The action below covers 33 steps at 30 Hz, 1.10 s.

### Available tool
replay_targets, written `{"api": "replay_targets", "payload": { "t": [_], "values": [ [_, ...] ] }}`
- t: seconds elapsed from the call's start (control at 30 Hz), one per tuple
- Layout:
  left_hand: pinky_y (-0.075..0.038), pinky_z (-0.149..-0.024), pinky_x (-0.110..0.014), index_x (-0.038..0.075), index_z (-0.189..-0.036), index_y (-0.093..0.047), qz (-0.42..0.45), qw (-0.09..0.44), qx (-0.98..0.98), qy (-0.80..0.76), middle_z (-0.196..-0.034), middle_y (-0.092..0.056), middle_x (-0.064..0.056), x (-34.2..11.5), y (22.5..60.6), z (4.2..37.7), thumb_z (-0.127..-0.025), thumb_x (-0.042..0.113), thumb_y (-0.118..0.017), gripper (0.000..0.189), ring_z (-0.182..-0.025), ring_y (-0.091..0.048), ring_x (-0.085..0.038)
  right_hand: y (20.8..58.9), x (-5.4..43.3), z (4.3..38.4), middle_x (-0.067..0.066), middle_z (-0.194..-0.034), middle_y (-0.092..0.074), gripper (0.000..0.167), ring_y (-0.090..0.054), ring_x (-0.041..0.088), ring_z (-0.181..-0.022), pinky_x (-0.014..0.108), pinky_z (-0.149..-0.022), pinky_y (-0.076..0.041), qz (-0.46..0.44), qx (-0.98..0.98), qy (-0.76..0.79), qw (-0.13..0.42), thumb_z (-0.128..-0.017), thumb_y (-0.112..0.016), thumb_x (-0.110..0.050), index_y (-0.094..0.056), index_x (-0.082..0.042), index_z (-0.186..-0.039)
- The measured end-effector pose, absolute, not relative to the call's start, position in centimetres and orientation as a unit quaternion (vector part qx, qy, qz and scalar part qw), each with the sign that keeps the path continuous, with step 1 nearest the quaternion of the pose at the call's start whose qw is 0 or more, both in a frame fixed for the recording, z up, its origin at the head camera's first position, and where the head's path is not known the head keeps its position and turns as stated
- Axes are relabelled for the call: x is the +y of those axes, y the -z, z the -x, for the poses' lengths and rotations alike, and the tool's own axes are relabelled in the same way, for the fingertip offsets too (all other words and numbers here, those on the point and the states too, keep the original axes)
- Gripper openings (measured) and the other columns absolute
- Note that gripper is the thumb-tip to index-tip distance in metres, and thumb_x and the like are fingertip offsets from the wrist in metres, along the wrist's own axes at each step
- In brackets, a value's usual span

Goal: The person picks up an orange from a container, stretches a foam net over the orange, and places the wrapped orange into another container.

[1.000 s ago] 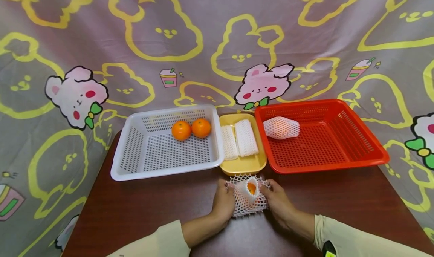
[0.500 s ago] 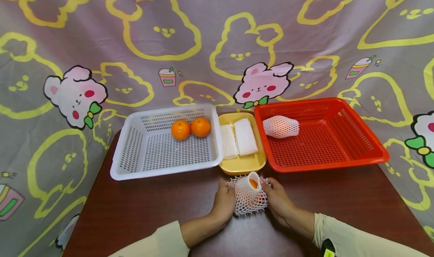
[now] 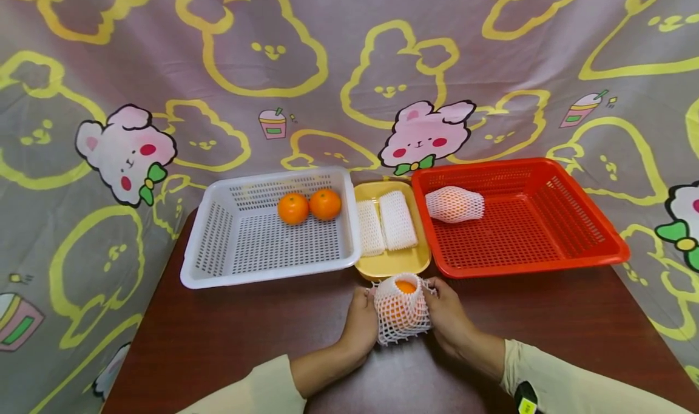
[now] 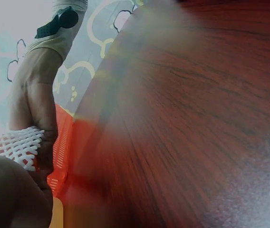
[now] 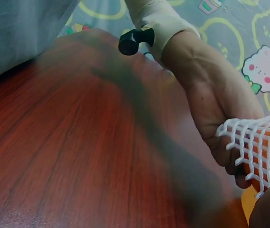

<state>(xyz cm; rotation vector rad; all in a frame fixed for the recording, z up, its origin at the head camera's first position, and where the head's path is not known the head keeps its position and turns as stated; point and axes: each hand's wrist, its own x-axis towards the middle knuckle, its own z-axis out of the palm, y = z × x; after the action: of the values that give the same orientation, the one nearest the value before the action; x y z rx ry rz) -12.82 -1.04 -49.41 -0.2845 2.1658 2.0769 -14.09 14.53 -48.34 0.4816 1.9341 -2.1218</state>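
A white foam fruit net (image 3: pixel 402 326) is drawn around an orange (image 3: pixel 406 287), whose top shows bare through the net's upper opening. My left hand (image 3: pixel 360 322) grips the net's left side, and my right hand (image 3: pixel 451 318) grips the right side, thumbs near the upper rim. The right wrist view shows the net's loose cut ends (image 5: pixel 242 142) against the left hand's fingers, with orange skin behind the mesh. In the left wrist view the net lies between both hands, and most of the fruit is hidden.
A white basket (image 3: pixel 188 268) holds two oranges (image 3: pixel 309 207). Beside it, a yellow tray (image 3: pixel 393 267) carries flat foam nets (image 3: pixel 398 221). On the right stands a red basket (image 3: pixel 546 267) with one netted fruit (image 3: pixel 455 204). A patterned curtain hangs behind the brown table (image 3: pixel 246 323).
The net has been pulled up and stretched around the orange, from a flatter, bunched shape to a rounded one. Its narrow opening has widened, showing more orange. Both hands stay nearly in place.
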Motion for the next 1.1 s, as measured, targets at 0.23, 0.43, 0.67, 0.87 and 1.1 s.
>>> {"api": "replay_targets", "payload": {
  "t": [0.23, 0.43, 0.67, 0.87, 1.1],
  "values": [
    [-0.047, -0.075, -0.022, -0.001, -0.1, -0.049, 0.084, 0.011, 0.711, -0.698, -0.094, -0.065, -0.013, -0.9, 49.3, 12.8, -0.107, 0.006, -0.043, 0.012, -0.085, -0.055, -0.012, 47.9, 14.3, 14.1, 0.0, -0.083, -0.062, 0.011, -0.062, 0.01, -0.075, 0.024, -0.067, -0.054, -0.165, 0.654, 0.728, 0.12, -0.107, -0.049, -0.012, -0.05, -0.002, -0.102],
    [-0.047, -0.071, -0.018, -0.003, -0.097, -0.049, 0.081, -0.006, 0.689, -0.72, -0.084, -0.06, -0.004, -0.6, 49.5, 12.8, -0.104, 0.0, -0.048, 0.008, -0.077, -0.055, -0.007, 48.1, 14.1, 13.8, 0.001, -0.086, -0.061, 0.01, -0.06, 0.012, -0.08, 0.025, -0.07, -0.053, -0.176, 0.636, 0.739, 0.131, -0.105, -0.047, -0.009, -0.052, 0.0, -0.107],
    [-0.056, -0.066, -0.019, -0.006, -0.103, -0.045, 0.08, 0.016, 0.573, -0.815, -0.086, -0.07, -0.019, -0.3, 49.8, 12.7, -0.096, -0.01, -0.051, 0.01, -0.071, -0.066, -0.004, 47.9, 13.9, 13.8, 0.001, -0.088, -0.059, 0.007, -0.058, 0.01, -0.082, 0.022, -0.072, -0.052, -0.184, 0.623, 0.751, 0.115, -0.103, -0.045, -0.004, -0.051, -0.001, -0.104],
    [-0.057, -0.07, -0.02, -0.006, -0.109, -0.05, 0.094, 0.031, 0.598, -0.795, -0.096, -0.074, -0.024, -0.3, 49.5, 12.6, -0.096, -0.008, -0.054, 0.014, -0.075, -0.068, -0.005, 47.6, 13.8, 13.7, 0.0, -0.092, -0.059, 0.015, -0.057, 0.009, -0.085, 0.022, -0.073, -0.052, -0.177, 0.618, 0.754, 0.135, -0.105, -0.046, -0.01, -0.05, 0.001, -0.114],
    [-0.052, -0.087, -0.023, -0.002, -0.116, -0.057, 0.149, 0.041, 0.633, -0.759, -0.106, -0.072, -0.013, -0.5, 48.5, 13.0, -0.099, 0.004, -0.056, 0.018, -0.097, -0.063, -0.011, 47.0, 13.9, 13.1, 0.005, -0.103, -0.063, 0.034, -0.058, 0.006, -0.086, 0.021, -0.074, -0.051, -0.152, 0.682, 0.71, 0.093, -0.099, -0.053, -0.003, -0.046, 0.006, -0.13]
  ]
}}
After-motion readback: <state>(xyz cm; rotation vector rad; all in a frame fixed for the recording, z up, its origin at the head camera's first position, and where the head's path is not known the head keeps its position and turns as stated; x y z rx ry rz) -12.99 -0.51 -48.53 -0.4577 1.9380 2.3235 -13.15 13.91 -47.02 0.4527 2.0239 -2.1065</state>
